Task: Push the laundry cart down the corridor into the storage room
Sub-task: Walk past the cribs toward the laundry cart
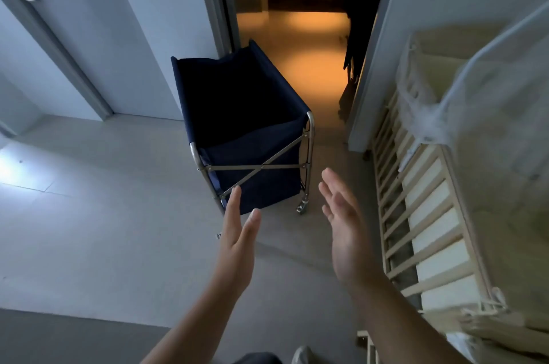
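The laundry cart (249,138) is a dark blue fabric bin on a chrome frame with small wheels. It stands on the pale floor just before an open doorway (292,45), its far corner inside the door frame. The bin looks empty inside. My left hand (237,236) and my right hand (344,224) are both stretched forward with straight fingers, palms facing each other. They hover short of the cart's near end and touch nothing.
Beyond the doorway an orange-lit floor (300,36) runs to a dark far wall. A wooden slatted cot (421,215) draped with white netting fills the right side. A closed door and white wall (89,36) stand to the left. Dark fabric (353,45) hangs at the doorway's right edge.
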